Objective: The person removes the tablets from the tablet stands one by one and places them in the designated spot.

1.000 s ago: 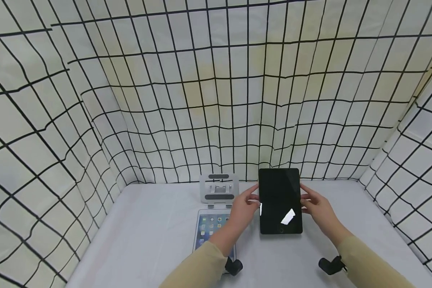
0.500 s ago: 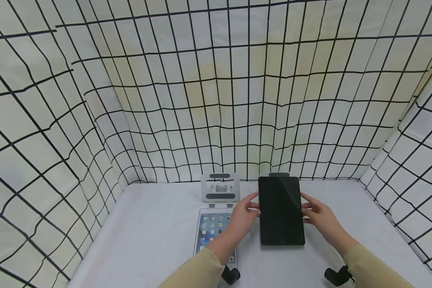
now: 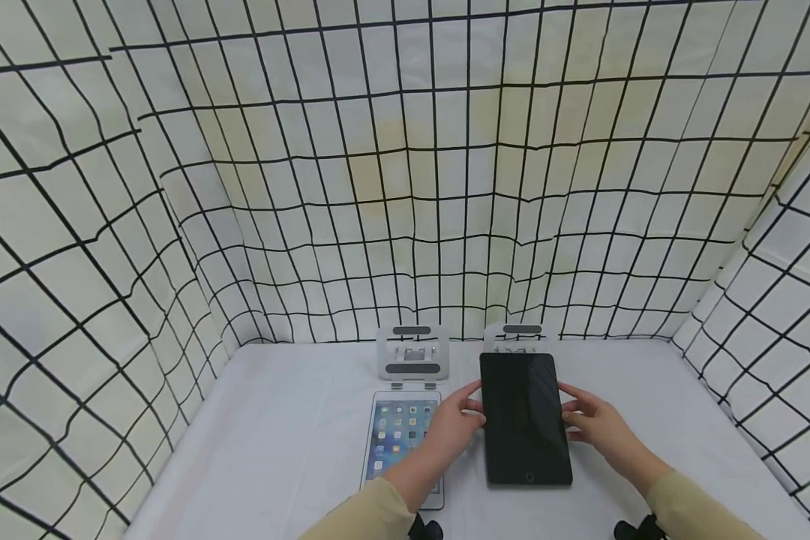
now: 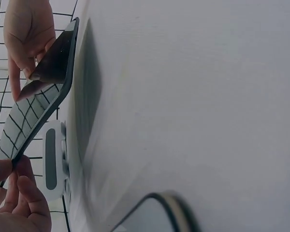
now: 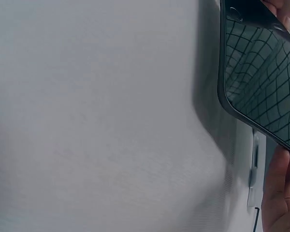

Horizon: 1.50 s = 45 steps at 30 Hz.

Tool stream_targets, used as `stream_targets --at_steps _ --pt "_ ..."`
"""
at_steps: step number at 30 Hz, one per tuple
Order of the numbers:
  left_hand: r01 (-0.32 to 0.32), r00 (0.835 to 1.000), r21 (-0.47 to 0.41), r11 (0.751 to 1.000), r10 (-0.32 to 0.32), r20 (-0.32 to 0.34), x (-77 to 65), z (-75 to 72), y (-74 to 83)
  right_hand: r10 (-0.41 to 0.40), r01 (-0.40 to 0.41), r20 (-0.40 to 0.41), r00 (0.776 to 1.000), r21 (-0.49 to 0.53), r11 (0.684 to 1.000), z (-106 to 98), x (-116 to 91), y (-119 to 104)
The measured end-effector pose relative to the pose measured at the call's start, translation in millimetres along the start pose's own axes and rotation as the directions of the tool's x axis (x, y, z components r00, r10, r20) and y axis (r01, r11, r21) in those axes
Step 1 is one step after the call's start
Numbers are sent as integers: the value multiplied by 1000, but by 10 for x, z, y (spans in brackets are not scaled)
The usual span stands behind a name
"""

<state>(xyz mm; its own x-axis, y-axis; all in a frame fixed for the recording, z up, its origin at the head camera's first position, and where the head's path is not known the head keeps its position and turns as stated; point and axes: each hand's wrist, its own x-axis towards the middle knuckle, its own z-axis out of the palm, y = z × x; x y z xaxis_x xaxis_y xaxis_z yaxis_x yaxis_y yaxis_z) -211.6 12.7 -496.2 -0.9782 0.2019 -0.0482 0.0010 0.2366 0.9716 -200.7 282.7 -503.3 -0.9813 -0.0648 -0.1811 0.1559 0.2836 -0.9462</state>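
Between both hands is a black tablet [image 3: 525, 420], its dark screen facing up and toward me. My left hand [image 3: 454, 424] pinches its left long edge, and my right hand [image 3: 597, 427] pinches the right one. In the left wrist view the tablet [image 4: 43, 104] tilts, its lower edge close over the white cloth with a shadow under it. Behind its top edge stands a white tablet stand [image 3: 521, 337] with a dark pad, partly hidden by the tablet. The right wrist view shows the tablet [image 5: 266, 72] reflecting the grid wall, with the right hand [image 5: 282, 193] at its edge.
A white tablet [image 3: 398, 435] with a lit screen of app icons lies left of the black one, partly under my left forearm. Beyond it stands a second white stand [image 3: 413, 352]. Grid-patterned white walls [image 3: 405, 187] enclose the back and sides of the cloth-covered table [image 3: 277, 450].
Both hands have drawn the black tablet toward me and lowered it in the head view. The stand behind it has come into sight, and the bright reflection on the screen is gone.
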Motion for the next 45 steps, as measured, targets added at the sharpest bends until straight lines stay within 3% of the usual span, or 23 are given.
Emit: stream_targets --at_steps 5,11,21,30,37,43,45 --pt "2 999 20 1000 -2 35 -54 -7 -69 37 -37 -11 999 -16 999 33 -15 60" --pt "56 997 46 997 -58 53 -111 -8 -105 67 -67 -17 998 -29 997 77 -26 117" --pt "81 996 179 980 -86 23 -160 7 -166 104 -104 -10 995 -43 994 157 -35 176" --pt "82 993 284 955 -102 57 -119 15 -190 190 -192 -32 981 -93 977 205 -10 140" --pt "32 995 414 910 -69 76 -93 49 -116 200 -204 -44 979 -137 969 200 -10 120" --pt "-31 992 580 814 -44 114 -30 85 -75 191 -194 -36 981 -167 967 178 -16 94" --pt "-39 990 599 800 -50 131 -16 95 -63 192 -193 -26 981 -177 965 162 -7 92"
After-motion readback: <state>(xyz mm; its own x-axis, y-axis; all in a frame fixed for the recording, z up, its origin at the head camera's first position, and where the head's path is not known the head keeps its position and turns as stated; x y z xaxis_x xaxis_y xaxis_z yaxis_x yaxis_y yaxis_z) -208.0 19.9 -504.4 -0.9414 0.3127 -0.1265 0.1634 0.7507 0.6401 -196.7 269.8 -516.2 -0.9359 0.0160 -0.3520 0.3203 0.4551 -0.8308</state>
